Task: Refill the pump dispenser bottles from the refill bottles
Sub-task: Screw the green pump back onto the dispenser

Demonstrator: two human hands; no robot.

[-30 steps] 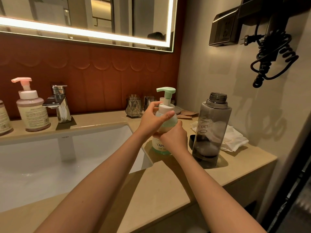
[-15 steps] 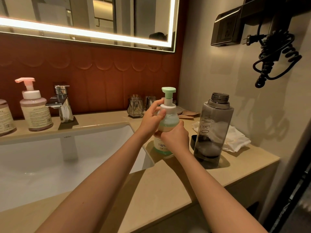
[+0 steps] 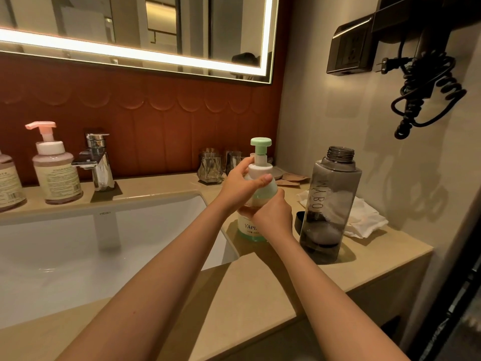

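A green pump dispenser bottle (image 3: 251, 227) stands on the beige counter (image 3: 260, 287) right of the sink. My left hand (image 3: 240, 185) wraps its white collar just under the green pump head (image 3: 260, 142). My right hand (image 3: 273, 213) grips the bottle's body lower down. A tall smoky grey refill bottle (image 3: 329, 204) stands uncapped just to the right; its black cap (image 3: 299, 220) lies beside its base. A pink pump dispenser bottle (image 3: 56, 165) stands at the far left near the tap, with another labelled bottle (image 3: 7, 183) cut off by the left edge.
A white sink basin (image 3: 104, 246) fills the left. A chrome tap (image 3: 97, 162) stands behind it. Glass tumblers (image 3: 210, 165) and sachets sit at the back wall. A crumpled white cloth (image 3: 364, 217) lies behind the grey bottle. A coiled black cord (image 3: 426, 95) hangs on the right wall.
The green pump head has turned: its nozzle pointed left before and now faces away from me. My left hand has shifted round the collar. The right hand holds the bottle as before.
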